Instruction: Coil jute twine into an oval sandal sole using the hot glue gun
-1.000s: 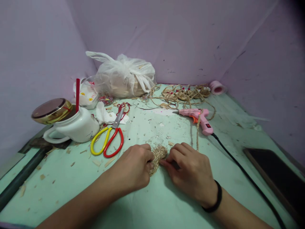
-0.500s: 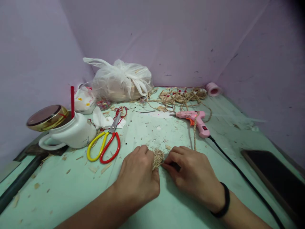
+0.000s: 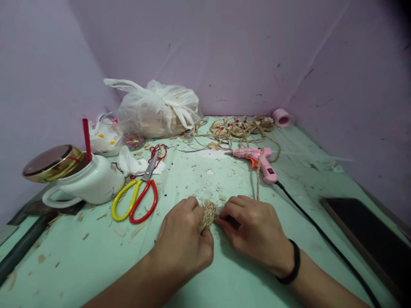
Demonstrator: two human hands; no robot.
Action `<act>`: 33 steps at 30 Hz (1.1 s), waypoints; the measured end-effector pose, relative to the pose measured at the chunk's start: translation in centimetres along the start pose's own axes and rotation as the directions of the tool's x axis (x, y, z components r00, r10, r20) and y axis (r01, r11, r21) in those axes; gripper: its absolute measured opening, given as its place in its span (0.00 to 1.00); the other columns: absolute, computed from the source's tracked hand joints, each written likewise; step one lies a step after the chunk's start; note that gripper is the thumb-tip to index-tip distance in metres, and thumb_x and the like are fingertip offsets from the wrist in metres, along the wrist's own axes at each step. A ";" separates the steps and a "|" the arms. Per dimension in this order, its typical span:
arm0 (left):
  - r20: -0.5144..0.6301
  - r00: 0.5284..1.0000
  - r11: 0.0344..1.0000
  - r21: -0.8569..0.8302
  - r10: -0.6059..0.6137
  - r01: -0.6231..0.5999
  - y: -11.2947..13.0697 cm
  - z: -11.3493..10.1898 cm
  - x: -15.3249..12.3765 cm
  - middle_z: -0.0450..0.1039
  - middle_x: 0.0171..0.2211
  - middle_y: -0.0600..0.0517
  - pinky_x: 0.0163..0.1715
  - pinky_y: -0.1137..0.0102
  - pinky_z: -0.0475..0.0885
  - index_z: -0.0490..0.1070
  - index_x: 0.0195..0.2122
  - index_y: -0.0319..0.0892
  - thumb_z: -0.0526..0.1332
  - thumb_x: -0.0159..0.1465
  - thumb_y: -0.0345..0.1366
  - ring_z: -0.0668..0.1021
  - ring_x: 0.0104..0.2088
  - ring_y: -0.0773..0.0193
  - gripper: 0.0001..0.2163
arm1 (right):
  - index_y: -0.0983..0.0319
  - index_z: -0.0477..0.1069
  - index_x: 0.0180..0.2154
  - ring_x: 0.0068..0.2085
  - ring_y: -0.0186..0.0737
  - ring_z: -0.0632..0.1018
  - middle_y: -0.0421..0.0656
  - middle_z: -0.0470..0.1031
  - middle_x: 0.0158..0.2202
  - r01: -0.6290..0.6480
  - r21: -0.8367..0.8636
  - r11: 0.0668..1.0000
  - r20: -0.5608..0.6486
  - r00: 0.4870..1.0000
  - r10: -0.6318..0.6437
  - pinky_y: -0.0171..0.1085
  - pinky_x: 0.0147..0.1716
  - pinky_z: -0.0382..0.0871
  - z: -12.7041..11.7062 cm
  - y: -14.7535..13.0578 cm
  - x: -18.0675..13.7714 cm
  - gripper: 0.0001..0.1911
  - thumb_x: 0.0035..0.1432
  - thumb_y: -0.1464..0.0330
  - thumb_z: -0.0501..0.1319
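Observation:
A small coiled piece of braided straw rope [image 3: 209, 212] stands at the middle front of the table. My left hand [image 3: 188, 233] is closed around its left side and covers part of it. The fingertips of my right hand [image 3: 253, 233] are pinched together at the coil's right edge, where the rope appears to lead into them; the grip itself is partly hidden. Behind my right hand a strand of the rope [image 3: 258, 184] runs up over a pink hot glue gun [image 3: 258, 160]. That glue gun lies on its side, nozzle to the left, with a small light glowing.
Scissors [image 3: 149, 171] with yellow and red handles lie left of my hands. Beyond them are a white mug [image 3: 99, 179], a tied plastic bag [image 3: 160, 111] and a rope heap [image 3: 237, 130] with beads. A phone [image 3: 366, 239] and black cord [image 3: 317, 231] occupy the right.
The whole view has shifted slightly, so the table items appear a little farther left. Both hands keep nearly the same hold at the coil.

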State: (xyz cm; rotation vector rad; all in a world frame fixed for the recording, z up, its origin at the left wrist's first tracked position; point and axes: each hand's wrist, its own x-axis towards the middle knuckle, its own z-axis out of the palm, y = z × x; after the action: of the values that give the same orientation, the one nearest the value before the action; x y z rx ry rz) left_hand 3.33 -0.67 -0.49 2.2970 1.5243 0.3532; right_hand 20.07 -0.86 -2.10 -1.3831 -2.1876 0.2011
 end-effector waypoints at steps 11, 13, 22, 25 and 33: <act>0.158 0.985 0.996 0.040 0.073 -0.080 -0.4 -1.7 0.0 0.69 0.35 0.47 0.39 0.60 0.66 0.70 0.29 0.40 0.56 0.56 0.31 0.71 0.36 0.56 0.04 | 0.58 0.74 0.32 0.38 0.40 0.72 0.42 0.74 0.38 0.103 0.139 0.985 0.068 0.991 -0.113 0.36 0.31 0.63 0.3 -0.5 0.1 0.07 0.53 0.74 0.59; 0.221 0.972 0.996 -0.055 0.083 -0.072 -1.0 -2.5 0.1 0.70 0.36 0.49 0.39 0.63 0.66 0.71 0.28 0.41 0.56 0.57 0.32 0.72 0.36 0.59 0.05 | 0.58 0.74 0.30 0.36 0.39 0.72 0.41 0.74 0.36 0.100 0.140 0.985 0.056 0.992 -0.109 0.36 0.30 0.62 0.6 -0.6 0.1 0.07 0.53 0.74 0.59; 0.198 0.978 0.985 -0.147 -0.060 0.090 -2.0 -2.4 0.9 0.72 0.29 0.50 0.31 0.71 0.65 0.75 0.27 0.41 0.55 0.56 0.28 0.74 0.32 0.63 0.09 | 0.60 0.74 0.30 0.35 0.41 0.72 0.42 0.75 0.35 0.122 0.090 0.988 0.021 0.992 -0.125 0.37 0.29 0.62 0.8 -0.9 0.2 0.04 0.53 0.72 0.60; 0.172 0.985 0.991 -0.129 -0.022 0.045 -1.8 -2.0 0.9 0.69 0.26 0.51 0.29 0.71 0.64 0.69 0.20 0.40 0.54 0.55 0.25 0.72 0.29 0.65 0.10 | 0.61 0.73 0.29 0.34 0.41 0.71 0.43 0.75 0.34 0.160 0.041 0.986 0.001 0.987 -0.160 0.36 0.28 0.61 1.1 -1.1 0.1 0.06 0.54 0.72 0.57; 0.179 0.984 0.998 -0.065 0.007 0.004 -0.9 -2.3 0.4 0.66 0.26 0.51 0.28 0.70 0.63 0.59 0.18 0.41 0.54 0.54 0.30 0.71 0.27 0.65 0.09 | 0.63 0.72 0.27 0.33 0.42 0.70 0.45 0.74 0.32 0.063 -0.048 0.997 -0.046 0.997 -0.065 0.38 0.24 0.56 2.0 -2.0 0.0 0.06 0.51 0.74 0.56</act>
State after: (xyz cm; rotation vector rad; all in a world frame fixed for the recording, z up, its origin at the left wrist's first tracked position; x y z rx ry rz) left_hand 1.79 0.43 1.23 2.2140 1.4022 0.1880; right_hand 17.48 -1.48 -3.01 -1.3264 -2.2066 0.0934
